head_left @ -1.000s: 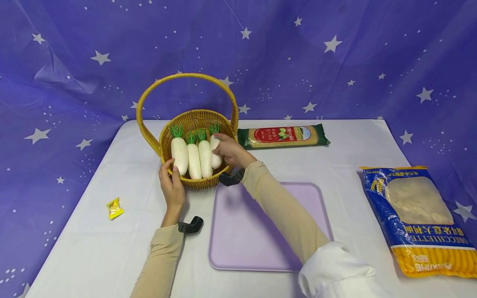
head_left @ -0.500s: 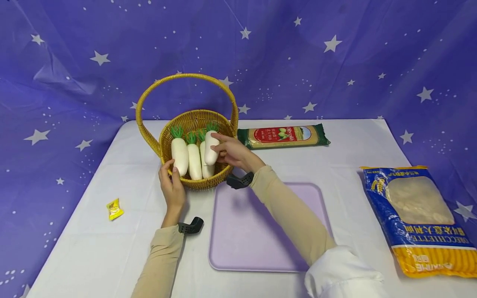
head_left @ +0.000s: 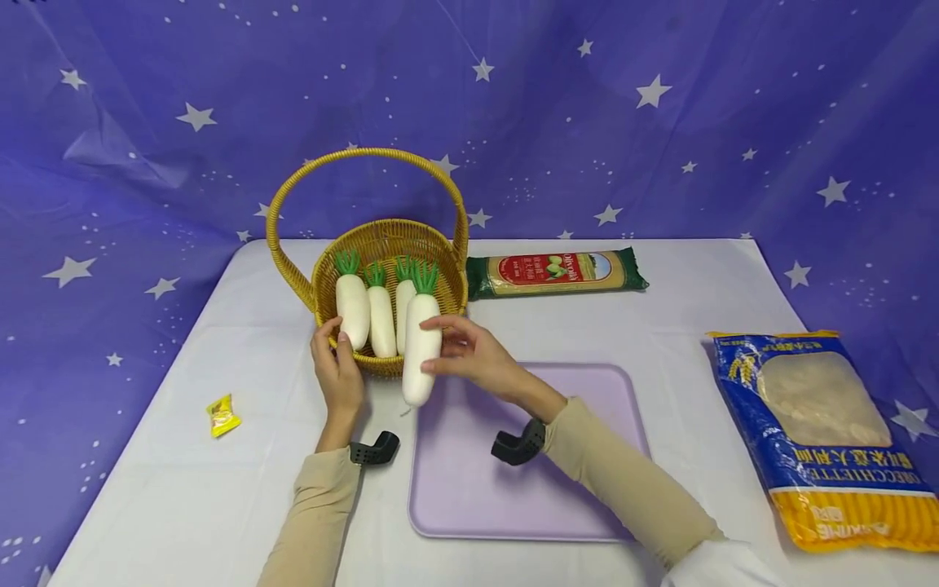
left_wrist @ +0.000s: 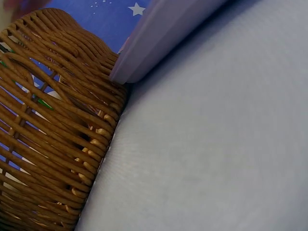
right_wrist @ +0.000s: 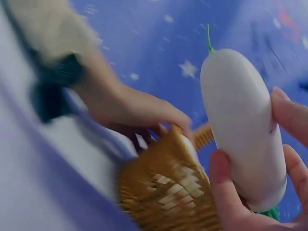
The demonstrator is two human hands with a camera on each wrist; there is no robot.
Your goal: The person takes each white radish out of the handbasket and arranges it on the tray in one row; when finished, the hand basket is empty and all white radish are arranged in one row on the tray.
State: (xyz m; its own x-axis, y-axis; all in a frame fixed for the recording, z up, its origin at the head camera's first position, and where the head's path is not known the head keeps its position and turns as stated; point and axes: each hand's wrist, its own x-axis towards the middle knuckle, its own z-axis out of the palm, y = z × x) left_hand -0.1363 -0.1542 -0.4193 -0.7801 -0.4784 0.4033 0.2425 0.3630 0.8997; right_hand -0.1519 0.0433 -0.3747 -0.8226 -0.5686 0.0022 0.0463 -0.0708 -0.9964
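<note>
White, smooth radish between fingers

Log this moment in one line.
left hand: holds basket | right hand: holds radish | inside basket: three radishes | tray: beside basket

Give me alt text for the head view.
A person's right hand holds a green-topped white radish at the front of a round golden wicker basket; the left hand grips its rim, three similar radishes inside. A rectangular lilac tray, green-ended pasta packet, blue-and-yellow pasta bag and small yellow wrapped sweet lie nearby.
</note>
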